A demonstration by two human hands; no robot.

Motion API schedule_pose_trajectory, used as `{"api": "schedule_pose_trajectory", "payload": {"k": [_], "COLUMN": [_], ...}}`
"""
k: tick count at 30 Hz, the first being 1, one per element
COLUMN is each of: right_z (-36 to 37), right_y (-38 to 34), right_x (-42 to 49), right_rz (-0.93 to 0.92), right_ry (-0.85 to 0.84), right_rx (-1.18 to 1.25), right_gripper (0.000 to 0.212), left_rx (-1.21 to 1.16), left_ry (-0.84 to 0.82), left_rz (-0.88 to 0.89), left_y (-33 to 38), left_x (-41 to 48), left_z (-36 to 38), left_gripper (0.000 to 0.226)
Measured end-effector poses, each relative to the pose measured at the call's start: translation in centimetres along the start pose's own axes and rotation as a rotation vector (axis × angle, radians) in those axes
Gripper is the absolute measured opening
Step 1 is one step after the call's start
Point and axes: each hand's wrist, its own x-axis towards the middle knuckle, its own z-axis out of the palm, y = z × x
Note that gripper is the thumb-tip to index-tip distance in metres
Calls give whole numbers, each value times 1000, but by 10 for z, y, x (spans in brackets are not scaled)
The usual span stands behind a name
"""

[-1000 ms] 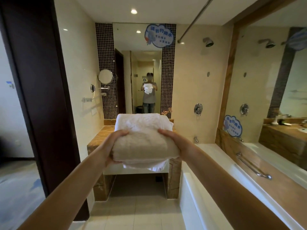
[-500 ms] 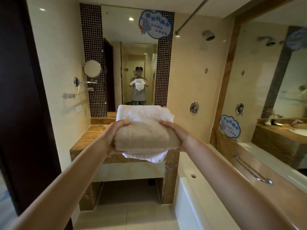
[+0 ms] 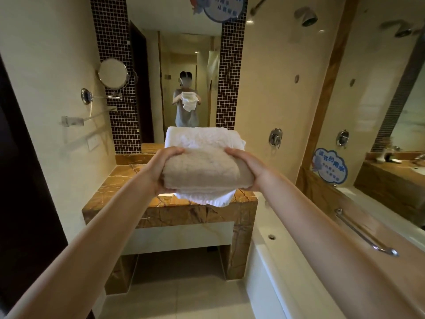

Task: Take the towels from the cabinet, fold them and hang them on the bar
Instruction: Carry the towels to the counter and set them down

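Head view shows the fingers (image 3: 174,151) of the left hand (image 3: 161,169) and of the right hand (image 3: 243,166) curled over the top edge of a folded stack of towels (image 3: 204,166). They clamp it from both ends, probably so the pile stays together while carried. The stack is held in the air above the stone counter (image 3: 124,180), facing the mirror (image 3: 190,54). Its near fold looks beige and plush. White cloth shows behind, and a loose white corner sags below.
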Motion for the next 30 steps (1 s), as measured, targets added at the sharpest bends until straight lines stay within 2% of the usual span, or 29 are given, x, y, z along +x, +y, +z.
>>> {"api": "schedule_pose_trajectory", "payload": {"k": [6,11,16,19,23,30], "right_z": [-7,-16,-27,-30,-32,-31], "right_y": [-13,-31,-59,-74,-89,-98], "right_x": [66,134,198,236,277,334], "right_rz": [-6,-5,-20,-13,-20,-17], "right_ry": [-19,-27,-36,-53,-47,-35], "right_rx": [4,-7,-7,-13,-10,-7], "right_gripper": [34,50,41,49,57,41], "left_rx": [2,5,-15,-21,-25,-41], "left_ry": [10,18,30,45,64,91], "left_rz": [12,36,36,43,39,2], "left_y": [5,18,32,44,57,64], "left_x": [63,125,189,225,264,328], "left_z": [-3,-2,5,8,12,3], "left_gripper": [31,32,34,37,29,34]}}
